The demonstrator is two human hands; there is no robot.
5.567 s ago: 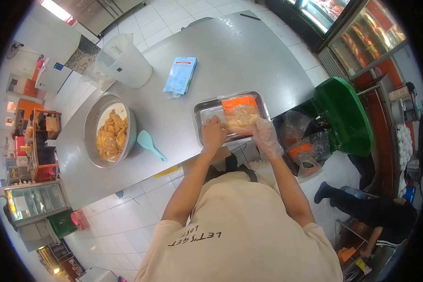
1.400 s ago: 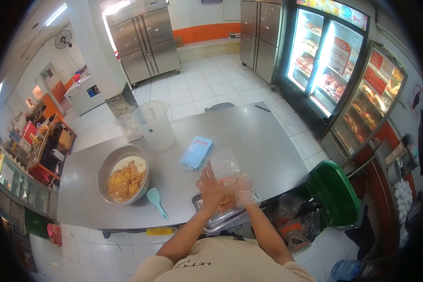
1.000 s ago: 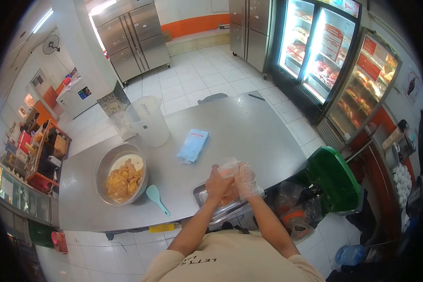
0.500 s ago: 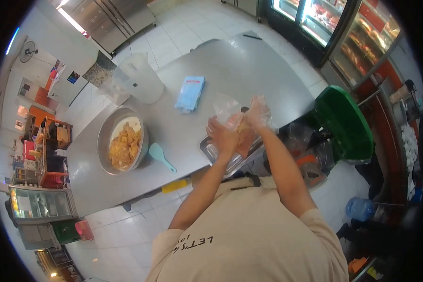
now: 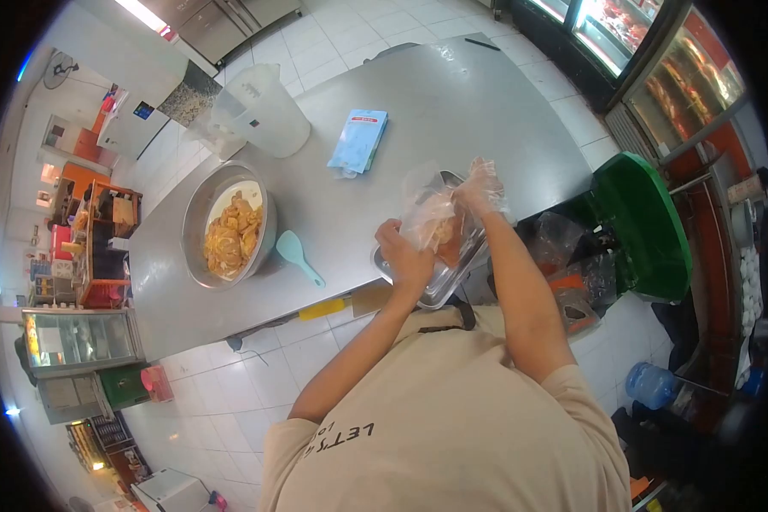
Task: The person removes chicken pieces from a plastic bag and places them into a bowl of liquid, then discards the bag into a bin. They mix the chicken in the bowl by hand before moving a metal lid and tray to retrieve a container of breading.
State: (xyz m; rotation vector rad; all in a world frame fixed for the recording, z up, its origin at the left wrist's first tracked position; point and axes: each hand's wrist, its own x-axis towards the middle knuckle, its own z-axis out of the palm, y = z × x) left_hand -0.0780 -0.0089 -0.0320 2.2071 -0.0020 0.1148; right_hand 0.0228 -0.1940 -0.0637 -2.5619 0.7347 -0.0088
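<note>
Over a shallow metal tray [image 5: 439, 293] at the table's front edge, a thin, crumpled piece of clear plastic [image 5: 420, 205] is held up between my hands. My left hand [image 5: 405, 258], bare, has its fingers curled at the plastic's lower left edge. On the other side my right hand [image 5: 480, 189], loosely covered in clear plastic like a disposable glove, pinches the sheet. Orange-brown pieces of meat [image 5: 449, 241] show in the tray below, partly hidden by the plastic and my hands.
Left on the steel table [image 5: 316, 239] are a metal bowl [image 5: 189, 256] of coated yellow-orange pieces and a pale turquoise spoon [image 5: 292, 247]. A translucent pitcher [image 5: 269, 119] and a blue packet [image 5: 360, 141] stand farther back. A green bin [image 5: 644, 226] is at right.
The clear plastic is now spread wider between my hands, and more of the tray shows. My left hand has moved slightly down and away from my right. The view has shifted a little.
</note>
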